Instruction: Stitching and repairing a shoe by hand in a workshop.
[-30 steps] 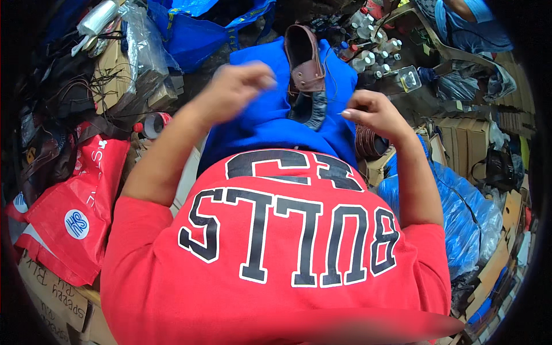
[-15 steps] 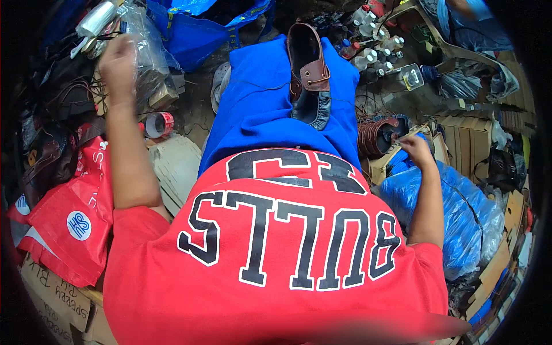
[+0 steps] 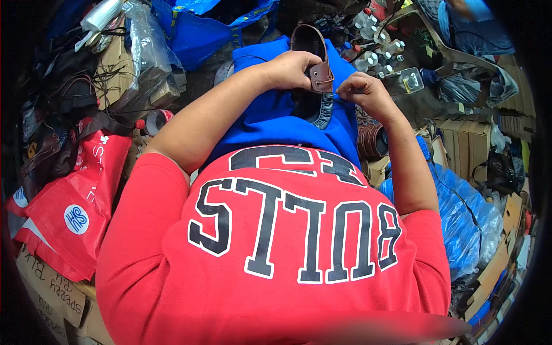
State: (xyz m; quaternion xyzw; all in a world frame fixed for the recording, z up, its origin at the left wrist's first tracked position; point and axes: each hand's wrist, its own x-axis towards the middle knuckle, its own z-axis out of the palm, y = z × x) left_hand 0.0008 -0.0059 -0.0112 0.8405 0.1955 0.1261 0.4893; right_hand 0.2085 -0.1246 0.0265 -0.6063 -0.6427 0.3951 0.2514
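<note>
A brown leather shoe upper (image 3: 322, 77) with eyelets and a dark gathered lining lies on the blue cloth (image 3: 253, 123) over my lap. My left hand (image 3: 290, 70) is closed on its eyelet flap, thumb and fingers at the left edge. Just right of the flap, my right hand (image 3: 366, 95) is pinched together, the fingertips close to the shoe's side. Whatever those fingertips hold is too small to make out. A thin dark thread (image 3: 248, 56) shows on the blue cloth, left of the shoe.
Several small bottles (image 3: 379, 54) stand beyond my right hand. A blue bag (image 3: 195, 31) sits at the far left, a red bag (image 3: 83, 201) lies by my left arm, and a blue plastic-wrapped bundle (image 3: 460, 213) is on the right. Cardboard (image 3: 468, 138) is stacked nearby.
Both hands have come inward to the shoe, the left from far out on the left and the right from the right side. My left hand has taken hold of the flap.
</note>
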